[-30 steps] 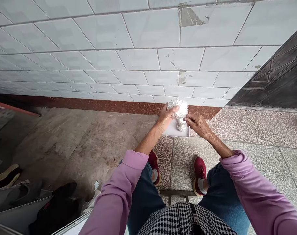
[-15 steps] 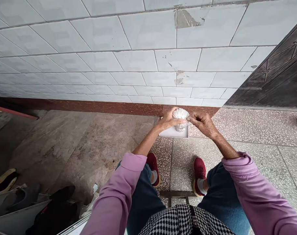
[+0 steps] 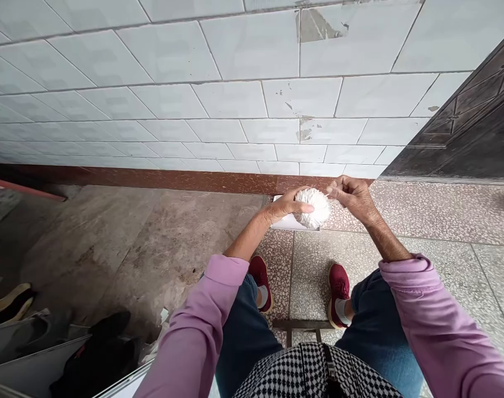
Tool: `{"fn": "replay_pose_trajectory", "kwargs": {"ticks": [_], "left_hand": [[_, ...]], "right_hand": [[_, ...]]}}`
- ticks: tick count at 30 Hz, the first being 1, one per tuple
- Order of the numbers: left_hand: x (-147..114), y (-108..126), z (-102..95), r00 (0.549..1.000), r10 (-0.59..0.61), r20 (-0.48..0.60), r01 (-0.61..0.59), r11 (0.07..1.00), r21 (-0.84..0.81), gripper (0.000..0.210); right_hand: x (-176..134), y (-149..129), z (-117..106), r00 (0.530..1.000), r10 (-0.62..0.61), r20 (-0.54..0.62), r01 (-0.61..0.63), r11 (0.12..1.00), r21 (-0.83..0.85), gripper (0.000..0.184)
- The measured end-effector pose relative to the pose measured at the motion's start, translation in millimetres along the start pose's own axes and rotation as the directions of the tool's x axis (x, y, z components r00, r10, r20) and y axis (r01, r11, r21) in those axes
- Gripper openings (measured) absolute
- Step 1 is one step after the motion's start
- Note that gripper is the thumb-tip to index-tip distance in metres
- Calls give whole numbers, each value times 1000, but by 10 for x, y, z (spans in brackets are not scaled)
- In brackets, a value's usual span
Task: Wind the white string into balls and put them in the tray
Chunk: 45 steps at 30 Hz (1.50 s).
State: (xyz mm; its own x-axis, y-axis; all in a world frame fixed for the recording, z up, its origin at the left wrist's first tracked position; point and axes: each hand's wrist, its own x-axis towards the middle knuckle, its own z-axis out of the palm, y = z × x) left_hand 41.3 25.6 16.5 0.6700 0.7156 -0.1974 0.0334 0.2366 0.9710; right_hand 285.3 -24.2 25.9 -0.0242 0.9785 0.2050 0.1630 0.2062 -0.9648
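Observation:
A round white ball [image 3: 316, 209], with a ruffled surface of fine strands like a pompom or a wound ball of yarn, is held in front of me near the wall. My left hand [image 3: 289, 205] grips it from the left, thumb across the near face. Just to the ball's upper right, my right hand [image 3: 351, 196] is raised with thumb and forefinger pinched together. Whether a thin strand runs between that pinch and the ball is too small to tell. Below the ball, a shallow white tray or box lid [image 3: 290, 222] lies on the floor, partly hidden.
A white tiled wall [image 3: 230, 132] with a brown base strip rises ahead. At right is a dark panelled door [image 3: 463, 132]. My red shoes [image 3: 338, 284] rest on speckled floor tiles. Open boxes with dark items [image 3: 98, 348] and a shoe [image 3: 9, 307] sit at lower left.
My right hand has moved up and right, away from the ball. The ball has shifted slightly right in my left hand and shows more of its ruffled face.

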Motion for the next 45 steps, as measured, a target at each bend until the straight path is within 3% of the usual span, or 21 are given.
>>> {"fn": "replay_pose_trajectory", "kwargs": {"ticks": [3,5,12,18,22,25,28,33,38,41,45], "left_hand": [[-32,16,62,997,-4,82,16,988,-155,79],[-16,10,87,997,1,72,17,970,-242,84],[148,5,139,976,99,-192,-172,896,-409,84],[189,50,193,897,121,-424,-266,916,-299,75],[180,41,134,817,239,-524,-276,961,8,88],[160,16,70,812,327,-484,-253,944,213,90],[142,-18,33,857,304,-415,-199,940,277,87],[132,-60,31,967,151,-206,-97,963,250,72],[92,-99,104,1000,19,-12,-18,994,104,72],[77,-120,162,1000,13,2,-13,1000,9,76],[87,-108,193,999,6,-37,-6,1000,12,79]], "right_hand": [[10,51,-36,1000,6,-24,-6,1000,-10,56],[-2,74,-3,1000,-3,-7,3,1000,-30,62],[-73,49,166,995,-13,95,32,981,-192,61],[-188,-22,275,964,-8,264,93,946,-310,42],[-236,-118,305,944,1,330,81,969,-235,45],[-219,-181,252,956,-16,292,61,987,-147,54],[-173,-199,142,977,-39,207,57,995,-79,64],[-130,-170,14,992,-37,120,43,998,-52,70],[-137,-199,42,993,-42,109,50,996,-71,69],[-134,-217,60,996,-43,73,47,997,-63,70],[-126,-192,41,996,-32,82,35,999,-31,67]]}}
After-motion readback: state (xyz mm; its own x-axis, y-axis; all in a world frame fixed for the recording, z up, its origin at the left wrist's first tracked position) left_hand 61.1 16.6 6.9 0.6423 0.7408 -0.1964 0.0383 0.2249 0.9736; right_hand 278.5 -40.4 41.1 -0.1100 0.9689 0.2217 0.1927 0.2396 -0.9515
